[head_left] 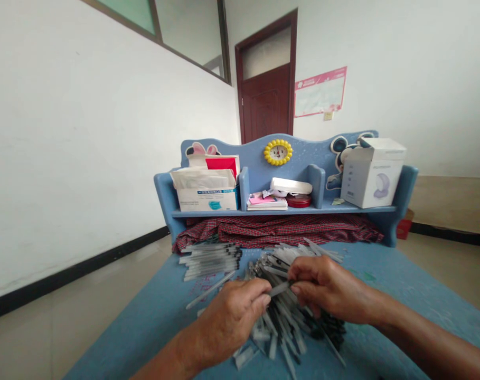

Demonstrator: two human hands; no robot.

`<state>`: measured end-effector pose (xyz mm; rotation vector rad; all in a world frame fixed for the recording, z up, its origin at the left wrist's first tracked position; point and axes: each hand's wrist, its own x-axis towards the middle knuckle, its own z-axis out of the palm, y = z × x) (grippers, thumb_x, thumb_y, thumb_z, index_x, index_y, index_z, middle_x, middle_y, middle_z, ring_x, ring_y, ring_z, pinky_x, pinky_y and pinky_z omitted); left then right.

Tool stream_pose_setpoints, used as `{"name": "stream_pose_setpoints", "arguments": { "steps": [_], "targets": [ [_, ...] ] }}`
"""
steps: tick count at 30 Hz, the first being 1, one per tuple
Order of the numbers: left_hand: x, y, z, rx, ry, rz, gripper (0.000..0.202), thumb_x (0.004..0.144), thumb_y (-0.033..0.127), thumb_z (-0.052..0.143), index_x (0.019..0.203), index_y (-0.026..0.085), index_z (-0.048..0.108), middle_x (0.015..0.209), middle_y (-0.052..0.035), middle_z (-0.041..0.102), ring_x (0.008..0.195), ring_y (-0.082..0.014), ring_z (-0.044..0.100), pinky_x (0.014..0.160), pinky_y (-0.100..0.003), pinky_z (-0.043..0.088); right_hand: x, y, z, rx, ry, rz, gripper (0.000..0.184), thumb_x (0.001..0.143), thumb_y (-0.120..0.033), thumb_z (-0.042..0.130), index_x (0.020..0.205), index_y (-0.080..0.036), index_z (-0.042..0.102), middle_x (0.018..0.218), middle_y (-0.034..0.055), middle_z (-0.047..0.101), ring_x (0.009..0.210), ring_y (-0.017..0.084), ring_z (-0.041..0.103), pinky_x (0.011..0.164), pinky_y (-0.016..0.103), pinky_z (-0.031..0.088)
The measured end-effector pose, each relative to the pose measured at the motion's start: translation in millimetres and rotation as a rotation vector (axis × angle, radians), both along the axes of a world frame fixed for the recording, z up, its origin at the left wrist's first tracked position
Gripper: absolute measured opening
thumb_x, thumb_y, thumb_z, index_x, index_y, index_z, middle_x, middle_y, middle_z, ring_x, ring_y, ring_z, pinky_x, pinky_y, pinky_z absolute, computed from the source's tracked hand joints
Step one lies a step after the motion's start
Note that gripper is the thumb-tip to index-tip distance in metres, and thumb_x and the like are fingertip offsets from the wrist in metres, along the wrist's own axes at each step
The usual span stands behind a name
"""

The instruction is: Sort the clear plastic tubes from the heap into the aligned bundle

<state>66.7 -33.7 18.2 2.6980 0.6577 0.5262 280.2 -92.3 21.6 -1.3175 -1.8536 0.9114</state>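
Note:
My left hand (235, 311) and my right hand (322, 287) meet over a loose heap of clear plastic pen barrels and dark parts (287, 322) on the blue desk (152, 316). Both hands pinch the same pen barrel (280, 288) between them, fingers curled closed, the left at its near end and the right at its far end. A tidy stack of finished-looking pens (210, 259) lies to the left of the heap, and one single pen (210, 290) lies slanted just in front of that stack.
A red checked cloth (279, 229) lies under the blue desk shelf (283, 211). The shelf holds a box of masks (208, 198), papers, a red tin (299, 201), a white carton (372, 171) and a yellow sunflower clock (278, 152). A dark door (266, 103) stands behind.

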Motion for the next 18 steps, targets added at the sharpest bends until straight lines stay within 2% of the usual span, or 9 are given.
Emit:
{"name": "stream_pose_setpoints", "arguments": {
  "steps": [2,3,5,7,8,10,12,15,18],
  "targets": [
    [0.6,-0.2,0.4,0.003,-0.002,-0.002,0.023,0.093,0.025,0.035,0.083,0.018,0.055,0.069,0.0022,0.055,0.065,-0.0109,0.052,0.06,-0.02,0.037,-0.6,0.2,-0.6,-0.046,0.055,-0.003,0.019,0.081,-0.03,0.06,0.092,-0.02,0.049,0.058,-0.0073,0.05,0.043,0.006,0.046,0.038,0.015,0.03],
    [0.9,-0.3,0.7,0.006,-0.004,0.0,0.023,0.093,0.025,0.035,0.082,0.018,0.055,0.069,0.0021,0.055,0.066,-0.011,0.052,0.06,-0.02,0.037,-0.6,0.5,-1.2,-0.047,0.054,-0.011,0.021,0.081,-0.034,0.06,0.092,-0.02,0.049,0.057,-0.0074,0.049,0.042,0.006,0.045,0.037,0.015,0.029],
    [1.3,-0.3,1.2,0.01,-0.006,0.008,0.024,0.093,0.026,0.035,0.082,0.019,0.055,0.068,0.002,0.055,0.066,-0.0112,0.052,0.059,-0.02,0.037,-0.3,1.5,-2.8,-0.017,0.006,-0.022,0.025,0.086,-0.042,0.051,0.078,-0.018,0.05,0.054,-0.0058,0.049,0.039,0.005,0.044,0.035,0.015,0.027],
    [1.5,-0.2,1.0,0.009,-0.001,0.011,0.025,0.093,0.026,0.034,0.081,0.019,0.054,0.067,0.0021,0.054,0.065,-0.0113,0.052,0.059,-0.02,0.036,0.2,2.5,-3.8,-0.004,-0.008,-0.023,0.033,0.09,-0.041,0.043,0.068,-0.017,0.047,0.053,-0.0039,0.051,0.038,0.005,0.045,0.036,0.015,0.028],
    [1.6,0.0,0.6,0.008,0.001,0.01,0.025,0.093,0.026,0.034,0.082,0.018,0.054,0.067,0.0022,0.053,0.065,-0.0113,0.052,0.058,-0.02,0.036,0.3,2.9,-4.0,-0.022,0.015,-0.014,0.028,0.09,-0.039,0.046,0.071,-0.017,0.048,0.054,-0.0041,0.052,0.038,0.005,0.045,0.036,0.015,0.03],
    [1.7,0.5,-0.5,0.008,0.002,0.01,0.024,0.093,0.026,0.034,0.083,0.018,0.055,0.067,0.0023,0.053,0.065,-0.0113,0.052,0.058,-0.02,0.036,0.4,3.5,-4.1,-0.089,0.093,0.015,0.018,0.083,-0.034,0.058,0.088,-0.019,0.049,0.058,-0.0066,0.053,0.039,0.005,0.046,0.037,0.015,0.033],
    [2.1,1.0,-1.4,0.009,-0.005,0.015,0.023,0.093,0.025,0.035,0.085,0.018,0.056,0.068,0.0021,0.055,0.066,-0.0114,0.053,0.059,-0.02,0.036,0.0,3.8,-4.3,-0.129,0.126,0.014,0.029,0.079,-0.037,0.063,0.098,-0.021,0.047,0.058,-0.008,0.052,0.039,0.006,0.045,0.036,0.015,0.033],
    [2.7,0.9,-1.3,0.002,0.0,0.019,0.023,0.092,0.025,0.035,0.084,0.018,0.055,0.069,0.002,0.055,0.066,-0.0114,0.052,0.059,-0.02,0.036,-1.6,3.4,-4.7,-0.086,0.057,-0.018,0.023,0.086,-0.04,0.052,0.08,-0.018,0.05,0.055,-0.0051,0.053,0.037,0.006,0.046,0.034,0.015,0.029],
    [2.9,0.6,-0.1,-0.026,0.008,0.0,0.027,0.093,0.027,0.033,0.079,0.018,0.054,0.064,0.0027,0.052,0.062,-0.0108,0.051,0.056,-0.02,0.036,-2.8,2.7,-4.1,-0.094,0.09,-0.004,0.02,0.086,-0.033,0.051,0.073,-0.018,0.049,0.058,-0.0034,0.056,0.039,0.006,0.049,0.036,0.016,0.032]
  ]
}}
